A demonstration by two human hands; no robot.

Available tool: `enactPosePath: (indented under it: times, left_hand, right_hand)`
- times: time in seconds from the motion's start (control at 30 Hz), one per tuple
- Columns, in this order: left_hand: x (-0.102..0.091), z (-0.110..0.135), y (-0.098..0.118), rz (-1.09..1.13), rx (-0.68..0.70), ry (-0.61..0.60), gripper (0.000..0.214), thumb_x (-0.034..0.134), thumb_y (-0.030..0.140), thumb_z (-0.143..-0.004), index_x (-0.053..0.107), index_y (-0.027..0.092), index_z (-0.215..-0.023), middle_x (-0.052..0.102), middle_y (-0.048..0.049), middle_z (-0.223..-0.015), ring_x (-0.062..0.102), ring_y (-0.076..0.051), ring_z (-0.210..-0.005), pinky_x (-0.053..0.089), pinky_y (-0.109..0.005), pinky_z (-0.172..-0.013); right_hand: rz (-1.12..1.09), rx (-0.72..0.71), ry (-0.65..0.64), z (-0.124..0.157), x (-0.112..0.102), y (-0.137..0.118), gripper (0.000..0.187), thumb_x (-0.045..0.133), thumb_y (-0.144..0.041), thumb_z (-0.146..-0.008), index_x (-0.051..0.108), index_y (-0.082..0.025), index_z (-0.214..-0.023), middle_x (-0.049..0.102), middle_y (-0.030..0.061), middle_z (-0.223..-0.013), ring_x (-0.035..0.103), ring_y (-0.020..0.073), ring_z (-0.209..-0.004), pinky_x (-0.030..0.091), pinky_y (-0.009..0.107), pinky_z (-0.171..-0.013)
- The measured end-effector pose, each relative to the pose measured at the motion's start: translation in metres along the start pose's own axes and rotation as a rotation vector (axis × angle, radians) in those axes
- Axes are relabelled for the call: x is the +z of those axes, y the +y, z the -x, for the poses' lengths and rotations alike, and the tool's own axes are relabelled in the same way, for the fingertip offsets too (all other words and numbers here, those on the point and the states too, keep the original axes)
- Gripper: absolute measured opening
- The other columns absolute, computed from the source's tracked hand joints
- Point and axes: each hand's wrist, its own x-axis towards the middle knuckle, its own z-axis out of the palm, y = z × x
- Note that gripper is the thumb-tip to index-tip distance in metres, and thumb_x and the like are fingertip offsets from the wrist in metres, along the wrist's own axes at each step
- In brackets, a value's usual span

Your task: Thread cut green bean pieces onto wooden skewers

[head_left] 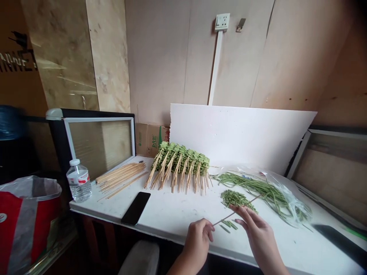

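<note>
My left hand (199, 233) is closed on the lower end of a thin wooden skewer (220, 220), which slants up to the right. The skewer's far part runs behind the fingers of my right hand (254, 225). That hand's thumb and fingers are apart, with no piece visible between them. Just below the skewer lie a few loose cut green bean pieces (229, 224). Beyond my right hand is a heap of cut bean pieces (235, 198). At the back of the table, filled bean skewers (183, 156) are stacked, their bare ends towards me.
Bare skewers (122, 176) lie at left, near a water bottle (79, 185) and a black phone (136, 208). Long uncut beans (249, 182) rest on a clear plastic bag (295, 202) at right. A white board (237, 133) stands behind the white table (169, 217).
</note>
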Motion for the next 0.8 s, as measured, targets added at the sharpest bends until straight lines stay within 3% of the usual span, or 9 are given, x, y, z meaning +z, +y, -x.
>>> enactPosePath:
  times: [0.23,0.4,0.47,0.57,0.63,0.8]
  left_hand:
    - [-0.003,-0.003,-0.005,-0.031,-0.012,0.006,0.030,0.045,0.018,-0.099,0.070,0.015,-0.082,0.061,0.0004,-0.059,0.053,-0.013,-0.054,0.040,-0.024,-0.061]
    - [-0.009,-0.006,-0.003,-0.064,-0.026,0.046,0.033,0.044,0.026,-0.102,0.069,0.016,-0.084,0.064,-0.0018,-0.062,0.057,-0.015,-0.057,0.040,-0.025,-0.061]
    - [-0.011,-0.008,-0.003,-0.077,-0.043,0.056,0.035,0.043,0.028,-0.103,0.070,0.015,-0.085,0.065,-0.0025,-0.062,0.056,-0.016,-0.056,0.039,-0.025,-0.060]
    - [-0.014,-0.011,-0.006,-0.100,-0.057,0.071,0.037,0.040,0.028,-0.104,0.069,0.015,-0.085,0.065,-0.0025,-0.063,0.056,-0.015,-0.055,0.038,-0.025,-0.059]
    - [-0.015,-0.012,-0.008,-0.111,-0.058,0.079,0.037,0.039,0.027,-0.104,0.069,0.016,-0.085,0.065,-0.0019,-0.063,0.055,-0.015,-0.056,0.037,-0.025,-0.060]
    - [-0.017,-0.011,-0.010,-0.124,-0.073,0.075,0.037,0.039,0.027,-0.104,0.069,0.016,-0.084,0.064,-0.0013,-0.062,0.054,-0.015,-0.055,0.037,-0.025,-0.060]
  right_hand:
    - [-0.009,0.047,-0.022,-0.003,0.002,-0.006,0.049,0.086,-0.059,-0.067,0.082,-0.017,-0.094,0.079,0.0166,-0.110,0.065,0.0412,-0.123,0.066,0.033,-0.077]
    - [0.023,0.059,-0.076,-0.016,-0.005,0.003,0.060,0.080,-0.062,-0.075,0.078,-0.019,-0.116,0.079,0.0143,-0.111,0.068,0.0378,-0.120,0.066,0.038,-0.082]
    - [0.164,-0.009,-0.091,-0.026,-0.013,0.014,0.061,0.073,-0.065,-0.078,0.077,-0.021,-0.120,0.079,0.0127,-0.110,0.072,0.0367,-0.112,0.066,0.041,-0.080]
    - [0.593,-0.208,-0.101,-0.044,-0.031,0.036,0.054,0.067,-0.067,-0.078,0.082,-0.023,-0.105,0.079,0.0123,-0.105,0.072,0.0383,-0.098,0.063,0.048,-0.077]
    - [0.834,-0.356,-0.107,-0.054,-0.044,0.053,0.050,0.061,-0.065,-0.077,0.084,-0.024,-0.093,0.079,0.0122,-0.098,0.068,0.0410,-0.097,0.058,0.055,-0.083]
    - [1.077,-0.413,-0.179,-0.060,-0.063,0.079,0.041,0.056,-0.056,-0.082,0.083,-0.026,-0.081,0.077,0.0120,-0.090,0.066,0.0388,-0.091,0.055,0.050,-0.077]
